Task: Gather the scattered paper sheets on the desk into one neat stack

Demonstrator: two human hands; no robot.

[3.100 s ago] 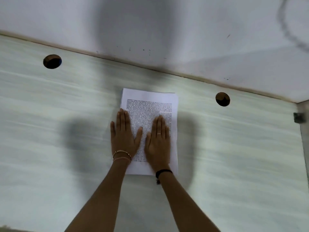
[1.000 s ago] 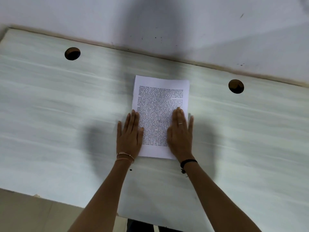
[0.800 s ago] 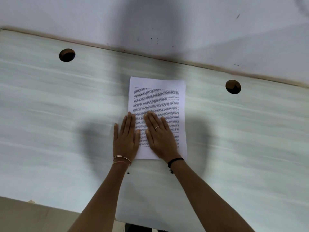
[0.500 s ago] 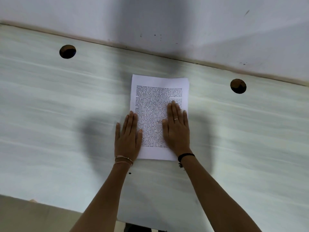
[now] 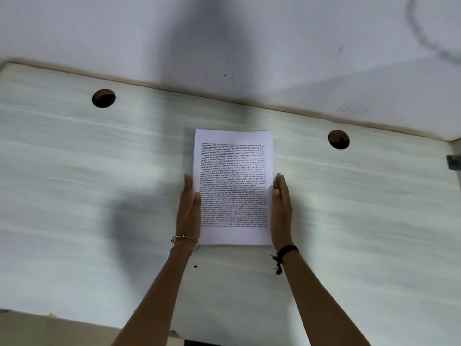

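One stack of white printed sheets lies squared up in the middle of the pale wood-grain desk, long side pointing away from me. My left hand stands on edge against the stack's left side, fingers straight, thumb resting on the paper's margin. My right hand stands on edge against the right side in the same way. Neither hand lifts the stack. I see no loose sheets elsewhere on the desk.
Two round cable holes sit in the desk, one at the far left and one at the far right. A white wall rises right behind the desk. The desk's near edge runs along the bottom left.
Both hands lay flat on top of the sheets before. They have slid off outward and turned on edge against the stack's left and right sides.
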